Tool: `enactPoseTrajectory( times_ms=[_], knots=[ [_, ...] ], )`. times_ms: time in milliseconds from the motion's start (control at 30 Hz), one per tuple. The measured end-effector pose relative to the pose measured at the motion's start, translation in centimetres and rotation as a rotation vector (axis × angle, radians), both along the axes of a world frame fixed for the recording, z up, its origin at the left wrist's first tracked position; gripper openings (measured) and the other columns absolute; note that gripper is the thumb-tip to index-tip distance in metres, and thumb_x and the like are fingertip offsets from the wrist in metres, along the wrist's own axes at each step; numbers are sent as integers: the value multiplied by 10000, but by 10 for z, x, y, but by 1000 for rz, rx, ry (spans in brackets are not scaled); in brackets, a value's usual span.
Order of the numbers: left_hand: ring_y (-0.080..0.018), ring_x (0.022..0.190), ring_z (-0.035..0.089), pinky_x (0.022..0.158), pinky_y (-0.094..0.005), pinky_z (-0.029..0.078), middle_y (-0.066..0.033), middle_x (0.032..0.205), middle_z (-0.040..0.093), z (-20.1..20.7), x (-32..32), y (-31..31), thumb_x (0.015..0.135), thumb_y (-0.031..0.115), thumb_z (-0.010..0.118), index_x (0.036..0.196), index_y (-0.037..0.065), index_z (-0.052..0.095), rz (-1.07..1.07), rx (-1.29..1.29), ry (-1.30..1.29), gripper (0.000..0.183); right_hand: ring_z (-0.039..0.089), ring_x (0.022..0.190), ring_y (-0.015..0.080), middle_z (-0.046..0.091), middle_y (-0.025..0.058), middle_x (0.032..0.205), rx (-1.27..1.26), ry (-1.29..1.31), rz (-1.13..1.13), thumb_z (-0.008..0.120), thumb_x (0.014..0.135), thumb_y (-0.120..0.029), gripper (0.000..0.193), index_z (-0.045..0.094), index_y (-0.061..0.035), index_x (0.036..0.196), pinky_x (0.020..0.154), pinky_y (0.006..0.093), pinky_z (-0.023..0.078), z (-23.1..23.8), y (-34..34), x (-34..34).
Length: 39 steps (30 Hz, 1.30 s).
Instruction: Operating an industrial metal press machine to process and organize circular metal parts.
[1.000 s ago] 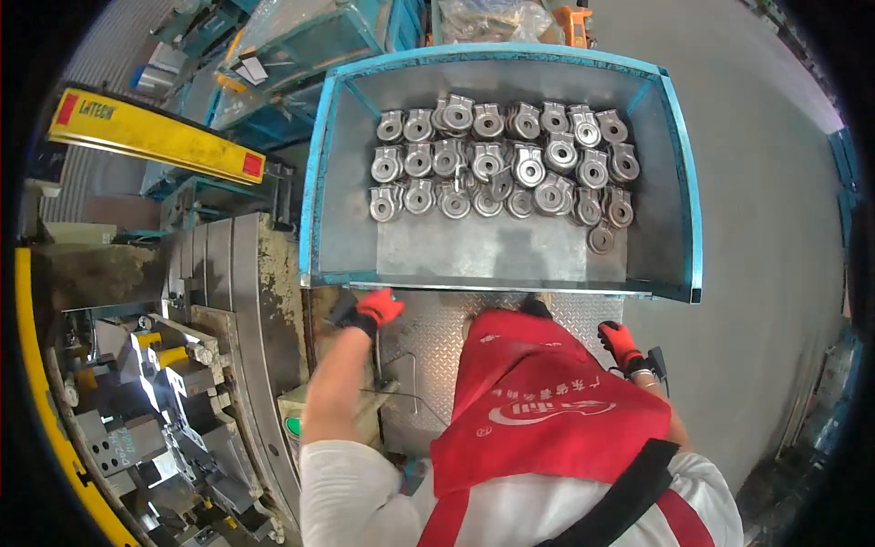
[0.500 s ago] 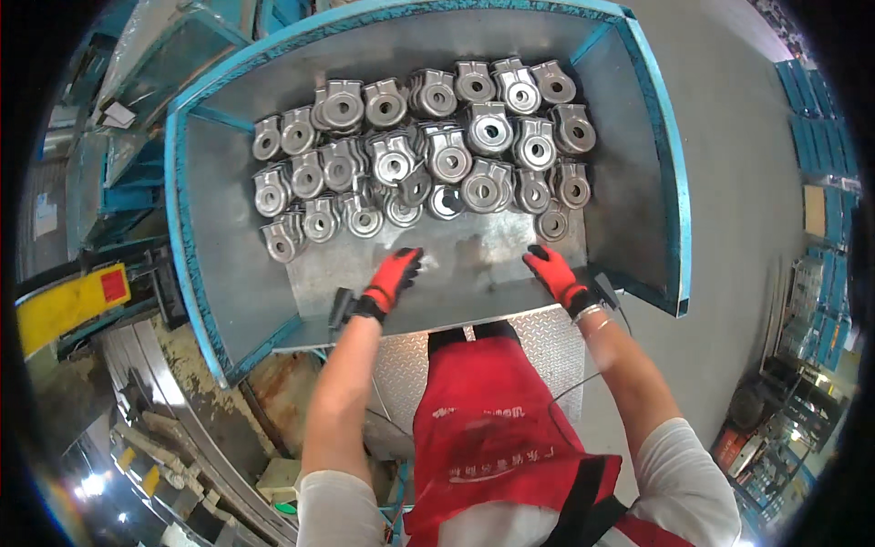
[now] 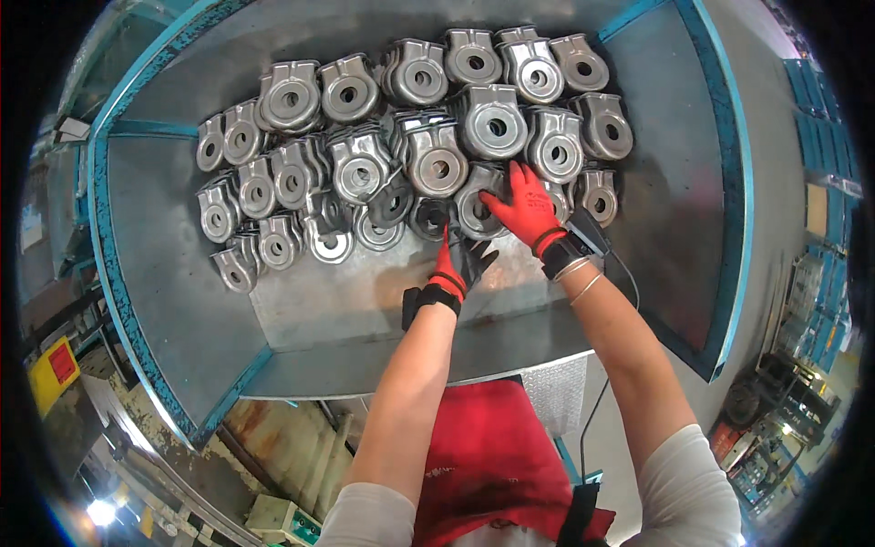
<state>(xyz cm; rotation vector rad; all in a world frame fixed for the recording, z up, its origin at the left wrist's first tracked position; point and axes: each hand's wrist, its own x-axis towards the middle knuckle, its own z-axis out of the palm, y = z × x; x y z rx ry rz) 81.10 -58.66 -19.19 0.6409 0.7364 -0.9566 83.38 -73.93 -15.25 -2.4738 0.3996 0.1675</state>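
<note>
Stamped metal parts, each a round cup with a centre hole and a flat tab, stand in stacked rows in a blue-edged metal bin [image 3: 738,210]. My right hand [image 3: 530,208], in a red and black glove, reaches over the front row. Its thumb lies at the face of one metal part [image 3: 476,208], with a finger stretched out above. My left hand [image 3: 463,260], gloved alike, has its fingers spread just below a darker metal part [image 3: 428,219]. Whether its fingertips touch that part is hidden. Neither hand visibly lifts anything.
Around the stacks rise the bin's grey side walls [image 3: 670,173]; its low front lip [image 3: 410,369] runs before me. A cable [image 3: 606,392] hangs from my right wrist. Machinery and a yellow panel [image 3: 55,374] stand at the left, blue racks [image 3: 820,146] far right.
Both hands have moved forward from the bin's front area to the front row of parts, the left also to the right. The view has moved closer to the bin.
</note>
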Motion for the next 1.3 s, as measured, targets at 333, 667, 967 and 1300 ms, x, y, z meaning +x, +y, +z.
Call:
enactPoseTrajectory(
  times_ms=[333,667,967,1300],
  knots=[
    [-347,1233,406,982,-612,333,-93,1369,404,4,19,-38,796,638,471,1311,201,426,465,-400,183,677,486,1093,370,504,232,1186,-153,236,148,697,631,-576,835,518,52,1151,937,412,397,1,-3,40],
    [-306,1175,467,998,-537,354,-78,1276,490,-5,9,-23,839,508,501,1239,168,498,482,-523,212,524,512,1011,318,565,159,1061,-302,299,196,673,595,-667,785,614,-9,1020,867,396,429,3,0,21],
    [-330,1202,468,995,-599,356,-123,1326,464,-13,-11,-23,922,456,430,1324,125,408,393,-418,73,521,449,1159,378,478,209,1263,-231,276,401,682,610,-647,920,483,27,1204,961,433,380,-13,-14,38],
    [-290,1138,530,931,-561,435,-88,1270,528,-21,-14,-18,898,337,495,1288,142,471,328,-484,30,438,345,1291,353,331,229,1405,63,407,304,733,575,-605,1064,354,25,1344,1050,395,322,-25,-21,45]
  ],
)
